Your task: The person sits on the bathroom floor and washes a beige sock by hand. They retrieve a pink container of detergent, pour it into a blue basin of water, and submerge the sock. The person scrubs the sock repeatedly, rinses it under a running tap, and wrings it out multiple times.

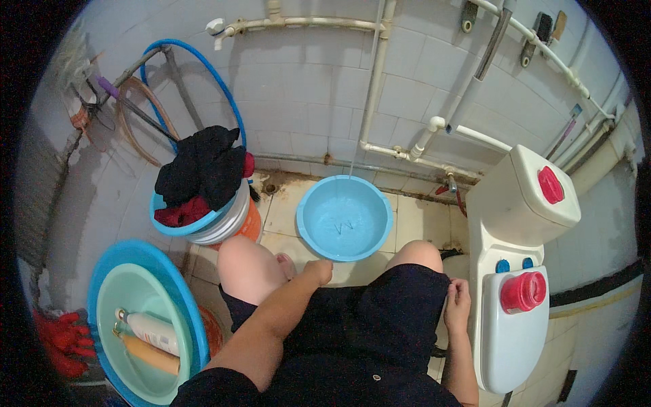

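Note:
A light blue plastic basin stands on the floor in front of me, between my knees and the wall. Its bottom looks wet and carries a dark zigzag mark. My left hand is closed in a loose fist just short of the basin's near rim, over the black shorts; nothing shows in it. Beside my right thigh, my right hand has its fingers curled at the hem of the shorts and seems to pinch the cloth. A thin pale line, stream or hose, drops to the basin's far rim.
Left, black and dark red clothes heap in a blue basin on stacked buckets. Nearer, a green basin holds two pump bottles. Right stands a toilet with a red jar on its lid. Pipes line the wall.

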A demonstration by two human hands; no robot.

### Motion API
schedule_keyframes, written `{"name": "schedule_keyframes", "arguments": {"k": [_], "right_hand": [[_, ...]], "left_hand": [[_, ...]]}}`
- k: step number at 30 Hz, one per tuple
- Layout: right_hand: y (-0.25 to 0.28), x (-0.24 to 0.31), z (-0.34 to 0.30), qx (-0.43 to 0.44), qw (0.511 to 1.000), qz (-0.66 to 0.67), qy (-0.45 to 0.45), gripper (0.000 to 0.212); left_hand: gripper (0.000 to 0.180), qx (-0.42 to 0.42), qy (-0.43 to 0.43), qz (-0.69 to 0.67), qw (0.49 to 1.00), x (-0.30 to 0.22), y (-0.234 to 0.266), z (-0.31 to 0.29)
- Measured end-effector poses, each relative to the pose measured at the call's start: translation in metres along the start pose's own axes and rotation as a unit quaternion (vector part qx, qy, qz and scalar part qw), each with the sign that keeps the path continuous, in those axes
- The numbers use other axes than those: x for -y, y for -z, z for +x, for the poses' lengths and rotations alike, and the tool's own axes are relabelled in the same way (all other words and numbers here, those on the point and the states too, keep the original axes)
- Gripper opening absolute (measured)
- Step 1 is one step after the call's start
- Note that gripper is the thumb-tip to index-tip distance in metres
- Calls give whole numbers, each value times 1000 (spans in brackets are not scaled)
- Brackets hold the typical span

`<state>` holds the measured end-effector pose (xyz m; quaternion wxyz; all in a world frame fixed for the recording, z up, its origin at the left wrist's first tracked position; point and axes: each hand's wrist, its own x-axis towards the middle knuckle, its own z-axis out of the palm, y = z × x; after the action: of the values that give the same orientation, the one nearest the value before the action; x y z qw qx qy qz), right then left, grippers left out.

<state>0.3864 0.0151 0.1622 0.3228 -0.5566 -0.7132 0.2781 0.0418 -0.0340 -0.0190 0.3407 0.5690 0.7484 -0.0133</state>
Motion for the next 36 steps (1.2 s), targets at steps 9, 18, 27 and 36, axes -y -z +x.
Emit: {"name": "schedule_keyframes", "arguments": {"k": [9, 18, 27, 36], "right_hand": [[34, 6, -27, -69, 997, -6, 35, 8], [46, 64, -47, 97, 993, 67, 24, 1], [-15, 108, 27, 341, 909, -140, 194, 18], [-140, 80, 140, 386, 834, -279, 277, 34]], "left_hand": [[25, 61, -87, 87, 991, -46, 33, -54], [27, 114, -116, 136, 977, -26, -9, -10], [30, 26, -76, 105, 991, -29, 13, -18], [30, -88, -50, 130, 986, -24, 17, 32]]}}
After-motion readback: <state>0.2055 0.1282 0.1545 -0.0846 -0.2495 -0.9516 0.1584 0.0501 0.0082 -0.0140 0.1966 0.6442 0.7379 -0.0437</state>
